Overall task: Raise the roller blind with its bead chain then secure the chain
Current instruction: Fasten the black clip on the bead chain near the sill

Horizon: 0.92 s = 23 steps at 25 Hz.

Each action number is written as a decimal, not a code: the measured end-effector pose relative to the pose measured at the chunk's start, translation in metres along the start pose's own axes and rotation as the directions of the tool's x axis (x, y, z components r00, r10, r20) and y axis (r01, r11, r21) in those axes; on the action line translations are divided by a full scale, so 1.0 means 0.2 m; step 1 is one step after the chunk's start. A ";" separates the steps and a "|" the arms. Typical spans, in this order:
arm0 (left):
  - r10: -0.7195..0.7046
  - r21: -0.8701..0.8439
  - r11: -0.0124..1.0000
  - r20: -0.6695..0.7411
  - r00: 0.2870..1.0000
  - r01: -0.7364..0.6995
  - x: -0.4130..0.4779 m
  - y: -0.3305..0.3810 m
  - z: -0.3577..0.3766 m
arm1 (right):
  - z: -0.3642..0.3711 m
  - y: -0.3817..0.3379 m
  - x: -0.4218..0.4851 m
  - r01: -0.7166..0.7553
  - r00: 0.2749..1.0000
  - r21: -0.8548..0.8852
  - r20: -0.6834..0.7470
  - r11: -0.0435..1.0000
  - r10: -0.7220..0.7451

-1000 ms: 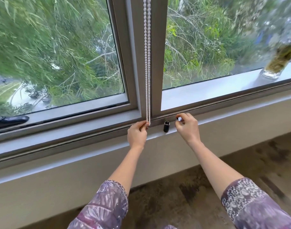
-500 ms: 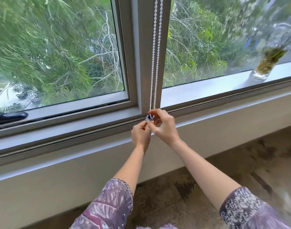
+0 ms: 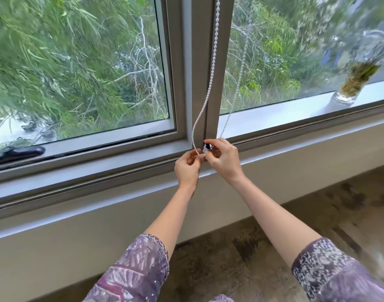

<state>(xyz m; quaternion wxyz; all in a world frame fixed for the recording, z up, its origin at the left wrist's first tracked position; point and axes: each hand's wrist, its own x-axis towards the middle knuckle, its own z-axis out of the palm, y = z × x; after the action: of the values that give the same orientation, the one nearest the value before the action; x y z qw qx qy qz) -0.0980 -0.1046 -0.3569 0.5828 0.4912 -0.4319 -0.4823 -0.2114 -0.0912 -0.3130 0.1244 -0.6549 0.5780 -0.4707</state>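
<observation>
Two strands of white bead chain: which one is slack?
The left strand of the white bead chain, bowing over the grey mullion; the right strand runs straight across the glass.

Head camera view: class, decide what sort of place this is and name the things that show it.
Probably a room in a home, seen at its window. A bead chain hangs down the grey window frame, a glass vase stands on the ledge, and trees fill the panes.

Both hands raised to the foot of the grey window mullion (image 3: 197, 62): left hand (image 3: 187, 168) pinching the slack white bead chain (image 3: 210, 83) at its low end, right hand (image 3: 225, 162) pinching a small black-and-white clip (image 3: 207, 147) just beside it (blurred, details unclear). Glass jar (image 3: 350, 88) far right on the sill.
</observation>
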 end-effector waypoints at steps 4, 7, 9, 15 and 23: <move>0.011 0.111 0.994 0.007 1.000 -0.012 0.00 -0.02 -0.03 | -0.02 0.03 0.00 0.050 0.991 -0.055 0.130 0.997 -0.042; -0.003 0.172 0.985 0.020 1.000 0.000 -0.02 -0.06 -0.04 | 0.00 0.05 -0.01 0.092 0.980 -0.073 0.185 0.993 -0.077; 0.009 0.202 0.979 0.023 1.000 -0.013 -0.03 -0.07 -0.04 | 0.01 0.06 -0.02 0.098 0.976 -0.068 0.204 0.993 -0.082; 0.010 0.258 0.966 -0.009 1.000 -0.007 -0.03 -0.07 -0.03 | 0.03 0.09 -0.03 0.096 0.968 -0.068 0.240 0.993 -0.077; 0.055 0.181 0.982 0.010 0.998 -0.056 -0.03 -0.08 -0.06 | 0.03 0.13 -0.07 0.161 0.959 -0.155 0.258 0.975 -0.117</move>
<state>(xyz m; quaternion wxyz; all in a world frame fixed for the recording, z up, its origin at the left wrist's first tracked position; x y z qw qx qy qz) -0.0894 -0.0986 -0.3741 0.5478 0.5286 -0.4891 -0.4257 -0.2217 -0.0892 -0.3419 0.1042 -0.7560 0.5492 -0.3405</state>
